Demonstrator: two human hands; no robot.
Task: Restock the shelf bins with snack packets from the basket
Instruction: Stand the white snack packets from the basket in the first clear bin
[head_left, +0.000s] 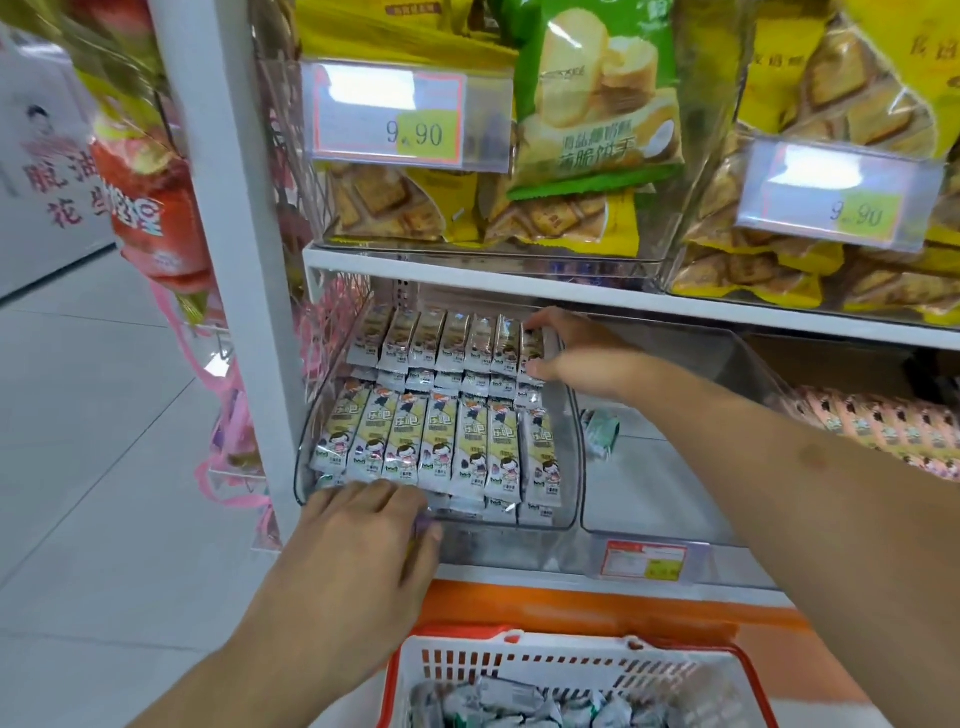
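White shelf (519, 275), clear bin (566, 467), pale tiled floor (104, 467).

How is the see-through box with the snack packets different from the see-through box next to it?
The left bin is packed with rows of snack packets; the right bin holds just one green packet. Both hands, left hand and right hand, are at the left bin, none at the right. Both are clear plastic.

We see a clear bin (566, 457) on the lower shelf (623, 296), filled with two rows of snack packets (441, 441). Our left hand (358, 540) rests on the bin's front edge, touching the near row. Our right hand (566, 345) pinches the rightmost packet (532, 345) of the back row. Below stands a basket (519, 660) holding more packets.
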